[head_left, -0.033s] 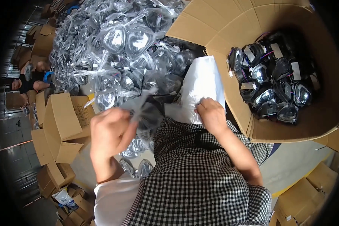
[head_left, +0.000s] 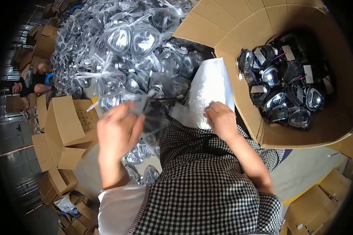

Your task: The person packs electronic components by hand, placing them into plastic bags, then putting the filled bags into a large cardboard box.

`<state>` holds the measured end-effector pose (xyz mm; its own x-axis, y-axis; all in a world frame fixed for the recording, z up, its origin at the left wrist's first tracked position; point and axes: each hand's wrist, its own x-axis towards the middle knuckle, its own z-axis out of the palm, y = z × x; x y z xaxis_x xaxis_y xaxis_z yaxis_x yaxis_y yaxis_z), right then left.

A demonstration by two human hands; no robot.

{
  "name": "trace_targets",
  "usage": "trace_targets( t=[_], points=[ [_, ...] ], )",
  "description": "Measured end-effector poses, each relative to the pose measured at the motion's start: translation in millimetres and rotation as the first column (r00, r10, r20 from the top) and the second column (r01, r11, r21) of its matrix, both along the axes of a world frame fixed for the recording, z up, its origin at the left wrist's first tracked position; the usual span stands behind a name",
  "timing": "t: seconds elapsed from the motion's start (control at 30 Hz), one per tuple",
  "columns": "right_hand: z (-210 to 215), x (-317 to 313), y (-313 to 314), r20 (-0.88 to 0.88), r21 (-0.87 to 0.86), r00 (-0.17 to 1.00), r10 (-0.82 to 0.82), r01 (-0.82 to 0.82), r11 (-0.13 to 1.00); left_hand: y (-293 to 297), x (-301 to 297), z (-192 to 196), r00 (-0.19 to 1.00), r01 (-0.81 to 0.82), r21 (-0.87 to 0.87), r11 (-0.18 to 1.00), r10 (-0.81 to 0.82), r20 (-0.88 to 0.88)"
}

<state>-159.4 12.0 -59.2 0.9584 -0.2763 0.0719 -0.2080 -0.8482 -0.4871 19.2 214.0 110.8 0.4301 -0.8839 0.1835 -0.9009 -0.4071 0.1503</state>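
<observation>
My left hand is raised over my lap's left side, its fingers smeared by motion. Right beside its fingertips is a blurred clear plastic bag with something dark under it; I cannot tell whether the hand grips it. With curled fingers, my right hand pinches the near end of a shiny stack of white plastic bags lying on my thigh. A translucent flap sticks out to the left of that stack.
A large heap of bagged lamp-like parts rises ahead on the left. At right, a big open carton holds several unbagged lamps with wires. More cartons stand at left, and a person sits far left.
My left hand has shifted slightly to the right and up. The blurred clear bag beside it has changed shape. My right hand has stayed on the stack of bags.
</observation>
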Motion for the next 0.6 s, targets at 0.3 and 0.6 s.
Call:
trace_targets(
  t=[0.3,0.6],
  points=[
    [19,-35,-12,0.253,0.291,0.954,-0.161,0.084,0.953,-88,-22,-128,-0.233,-0.163,0.189,0.968,0.148,-0.961],
    [69,-61,-26,0.239,0.38,0.916,-0.322,0.217,0.899,-130,-86,-113,-0.129,-0.219,0.031,0.975,0.003,-0.992]
  ],
)
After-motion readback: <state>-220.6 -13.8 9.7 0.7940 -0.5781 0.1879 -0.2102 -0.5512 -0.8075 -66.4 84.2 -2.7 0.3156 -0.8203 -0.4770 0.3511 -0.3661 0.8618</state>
